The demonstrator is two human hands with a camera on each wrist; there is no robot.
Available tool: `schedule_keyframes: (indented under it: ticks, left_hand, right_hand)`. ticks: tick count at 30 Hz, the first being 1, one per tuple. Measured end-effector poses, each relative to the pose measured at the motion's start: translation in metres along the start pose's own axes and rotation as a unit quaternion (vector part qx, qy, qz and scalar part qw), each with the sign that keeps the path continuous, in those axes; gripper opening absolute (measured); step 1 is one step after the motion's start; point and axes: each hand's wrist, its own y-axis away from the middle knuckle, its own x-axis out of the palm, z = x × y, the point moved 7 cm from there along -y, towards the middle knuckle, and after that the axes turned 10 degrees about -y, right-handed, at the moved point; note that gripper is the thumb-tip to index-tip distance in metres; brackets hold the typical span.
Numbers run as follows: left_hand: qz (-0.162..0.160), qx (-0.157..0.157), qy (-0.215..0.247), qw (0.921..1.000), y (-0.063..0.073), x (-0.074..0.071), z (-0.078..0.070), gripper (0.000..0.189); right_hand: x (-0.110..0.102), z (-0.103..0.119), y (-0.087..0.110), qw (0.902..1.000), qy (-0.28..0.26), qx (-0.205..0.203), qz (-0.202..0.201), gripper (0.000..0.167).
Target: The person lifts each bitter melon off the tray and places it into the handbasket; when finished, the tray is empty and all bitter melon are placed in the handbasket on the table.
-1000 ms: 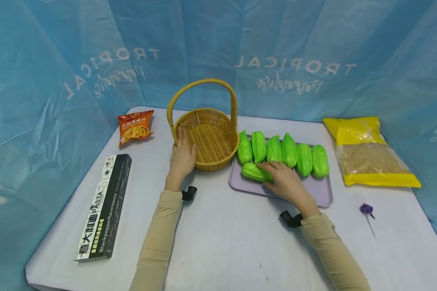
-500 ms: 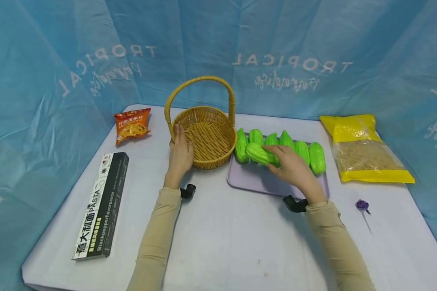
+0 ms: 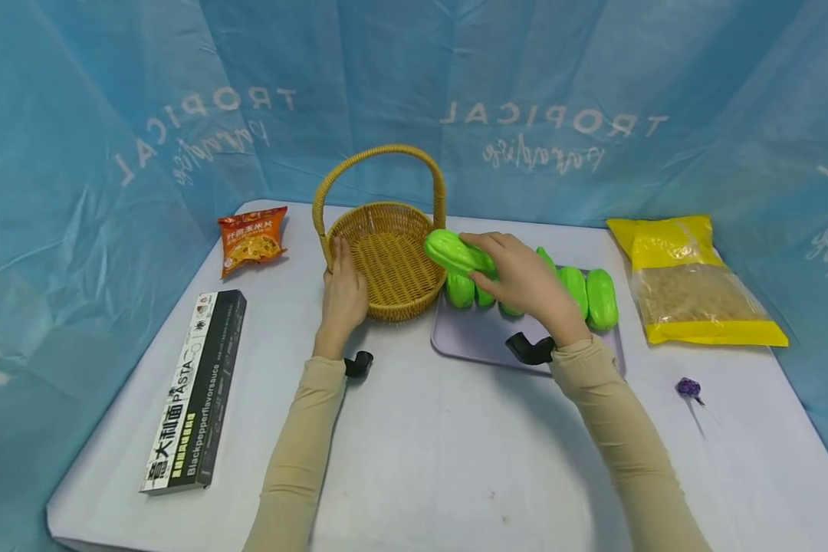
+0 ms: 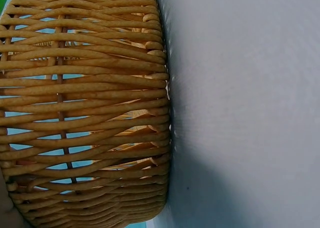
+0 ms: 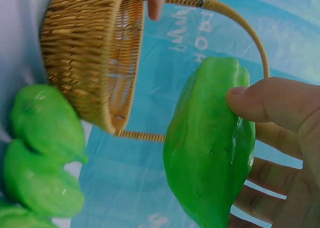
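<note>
My right hand (image 3: 520, 280) grips a green ridged gourd (image 3: 458, 253) in the air, beside the basket's right rim in the head view. Up close in the right wrist view, the thumb lies on one side of this gourd (image 5: 210, 143) and the fingers behind it. The round wicker basket (image 3: 396, 310) stands upright with its tall handle raised; its floor is bare. With straight fingers, my left hand (image 3: 345, 295) rests on the basket's left rim. The left wrist view is filled by the basket's woven side (image 4: 85, 102). More gourds (image 3: 600, 299) lie on a pale purple tray (image 3: 469, 337), partly hidden behind my right hand.
An orange snack bag (image 3: 251, 239) and a long black-and-white pasta box (image 3: 193, 391) lie left of the basket. To the right are a yellow bag (image 3: 693, 287) and a small purple wrapped lollipop (image 3: 688, 387). A blue curtain (image 3: 386, 77) hangs behind the table.
My right hand has lifted the gourd off the front of the tray and carried it up and left to the basket's side. The left hand has stayed on the rim.
</note>
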Motion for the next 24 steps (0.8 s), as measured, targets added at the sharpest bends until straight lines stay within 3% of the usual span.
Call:
schedule_keyframes:
  ticks: [15,24]
  left_hand:
    - [-0.003,-0.008,-0.005,0.9999,0.001,0.002,0.002,0.06]
    - [-0.007,-0.006,-0.004,0.9999,0.001,0.001,0.001,0.06]
  right_hand:
    - [0.025,-0.007,-0.058,0.9964,-0.036,0.037,0.068,0.058]
    - [0.03,-0.004,-0.088,0.9944,-0.065,0.032,0.077,0.057]
